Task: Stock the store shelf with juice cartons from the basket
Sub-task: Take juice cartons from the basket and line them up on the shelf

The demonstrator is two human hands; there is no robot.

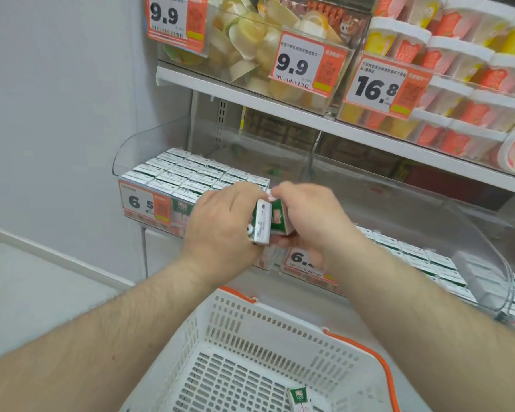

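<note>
Juice cartons (191, 176) packed in rows, coated paperboard with a faint sheen on white tops; the carton (263, 223) in the hands shows smooth printed green and white; bin guard (149, 144) is clear glossy plastic, catching glare; shopping basket (250, 331) is matt white perforated plastic, orange handle (378, 361) smooth; price tag (144, 202) looks like printed paper; shelf edge (220, 90) painted white, satin.

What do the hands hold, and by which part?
Both the left hand and right hand grip juice cartons by their sides.
</note>
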